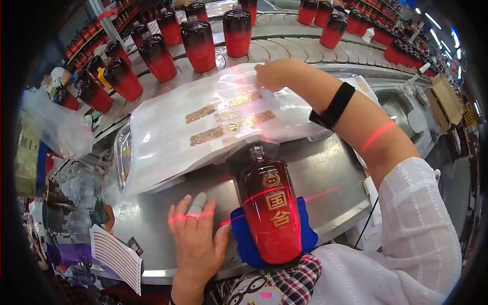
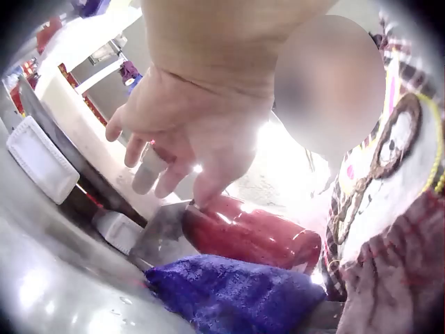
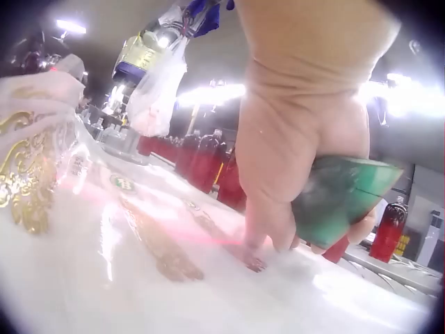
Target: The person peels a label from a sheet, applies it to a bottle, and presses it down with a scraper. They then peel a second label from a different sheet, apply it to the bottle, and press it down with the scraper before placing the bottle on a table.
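A red-to-black glass bottle [image 1: 274, 239] with gold characters lies on a blue cloth [image 1: 308, 223], its neck against a dark holder. My left hand [image 1: 197, 249] hovers beside it with fingers spread, a pale wrap on one finger; in the left wrist view its thumb overlaps the bottle [image 2: 250, 233]. Reaching forward, my right hand [image 1: 279, 73] is at the far edge of a translucent sheet [image 1: 157, 140] printed with gold decals and a green round mark. In the right wrist view, that hand grips a flat green scraper-like piece [image 3: 334, 202], fingertips down at the sheet.
Behind the sheet, several red-black bottles [image 1: 198, 46] stand on a slatted conveyor [image 1: 274, 49]. A striped paper sheet [image 1: 116, 259] hangs over the metal table's left edge. On the right are a metal sink [image 1: 394, 107] and a cardboard box [image 1: 445, 104].
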Motion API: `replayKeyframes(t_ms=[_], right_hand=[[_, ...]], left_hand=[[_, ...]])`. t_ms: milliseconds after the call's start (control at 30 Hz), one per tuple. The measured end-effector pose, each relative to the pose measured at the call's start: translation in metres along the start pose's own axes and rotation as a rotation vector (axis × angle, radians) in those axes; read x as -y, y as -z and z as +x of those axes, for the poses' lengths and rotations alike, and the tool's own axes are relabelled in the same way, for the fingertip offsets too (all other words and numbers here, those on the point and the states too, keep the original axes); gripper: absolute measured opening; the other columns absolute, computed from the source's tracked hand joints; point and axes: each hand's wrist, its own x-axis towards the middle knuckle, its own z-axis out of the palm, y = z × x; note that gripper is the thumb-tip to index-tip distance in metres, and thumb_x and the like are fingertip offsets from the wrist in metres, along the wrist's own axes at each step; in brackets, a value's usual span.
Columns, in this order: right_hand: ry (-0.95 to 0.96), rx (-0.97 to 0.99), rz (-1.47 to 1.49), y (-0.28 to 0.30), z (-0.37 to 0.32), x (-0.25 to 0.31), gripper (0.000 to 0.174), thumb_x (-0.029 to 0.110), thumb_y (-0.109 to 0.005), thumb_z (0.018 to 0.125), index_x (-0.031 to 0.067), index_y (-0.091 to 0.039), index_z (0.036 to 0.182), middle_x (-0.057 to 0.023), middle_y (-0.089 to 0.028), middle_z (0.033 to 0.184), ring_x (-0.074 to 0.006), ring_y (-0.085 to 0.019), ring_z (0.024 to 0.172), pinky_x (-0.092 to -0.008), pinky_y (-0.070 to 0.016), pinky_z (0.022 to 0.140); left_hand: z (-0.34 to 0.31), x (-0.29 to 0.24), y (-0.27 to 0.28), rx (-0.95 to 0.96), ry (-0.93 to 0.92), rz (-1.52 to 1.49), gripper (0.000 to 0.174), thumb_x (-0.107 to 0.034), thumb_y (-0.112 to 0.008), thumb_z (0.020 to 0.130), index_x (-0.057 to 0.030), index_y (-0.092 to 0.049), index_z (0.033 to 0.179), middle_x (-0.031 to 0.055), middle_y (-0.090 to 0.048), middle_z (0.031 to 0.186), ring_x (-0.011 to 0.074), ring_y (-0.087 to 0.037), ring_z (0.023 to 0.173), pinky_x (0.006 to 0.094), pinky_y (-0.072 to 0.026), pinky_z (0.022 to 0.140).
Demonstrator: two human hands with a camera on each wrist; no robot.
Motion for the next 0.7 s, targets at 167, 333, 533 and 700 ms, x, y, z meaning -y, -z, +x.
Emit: replayKeyframes(t_ms=[167, 333, 533, 700], right_hand=[[-0.048, 0.001, -0.044, -0.009, -0.009, -0.025, 0.063, 0.0, -0.052, 0.084, 0.0286, -0.053, 0.141, -0.0122, -0.038, 0.149, -0.0358, -0.047, 0.13, -0.0455, -0.047, 0.102], [0.03, -0.228, 0.072, -0.002, -0.017, 0.013, 0.074, -0.004, -0.051, 0.084, 0.035, -0.045, 0.146, -0.0102, -0.035, 0.152, -0.0351, -0.041, 0.136, -0.0481, -0.0462, 0.104], [-0.017, -0.187, 0.04, -0.021, -0.014, 0.0, 0.069, -0.001, -0.051, 0.088, 0.0367, -0.045, 0.146, -0.0097, -0.034, 0.152, -0.0361, -0.041, 0.136, -0.0511, -0.0465, 0.103], [-0.097, -0.12, 0.075, -0.044, -0.036, -0.021, 0.067, 0.001, -0.049, 0.091, 0.0375, -0.043, 0.146, -0.0108, -0.035, 0.151, -0.0366, -0.043, 0.134, -0.0511, -0.0478, 0.101]], left_hand=[[-0.003, -0.004, -0.014, -0.044, 0.015, -0.056, 0.048, -0.026, -0.069, 0.085, -0.0028, -0.059, 0.125, 0.0156, -0.057, 0.1, 0.0382, -0.043, 0.126, 0.0607, -0.0256, 0.11], [-0.002, -0.006, -0.01, 0.003, -0.001, -0.024, 0.048, -0.025, -0.07, 0.084, -0.0032, -0.058, 0.126, 0.0165, -0.059, 0.111, 0.0372, -0.046, 0.123, 0.0607, -0.025, 0.11], [-0.013, -0.004, -0.012, 0.033, 0.041, -0.03, 0.048, -0.022, -0.069, 0.084, -0.0034, -0.058, 0.126, 0.0177, -0.059, 0.12, 0.0364, -0.047, 0.121, 0.0611, -0.0243, 0.111], [-0.013, -0.007, -0.014, 0.042, 0.036, -0.045, 0.047, -0.022, -0.068, 0.084, -0.0032, -0.058, 0.125, 0.0176, -0.059, 0.12, 0.0362, -0.048, 0.12, 0.0612, -0.0239, 0.111]])
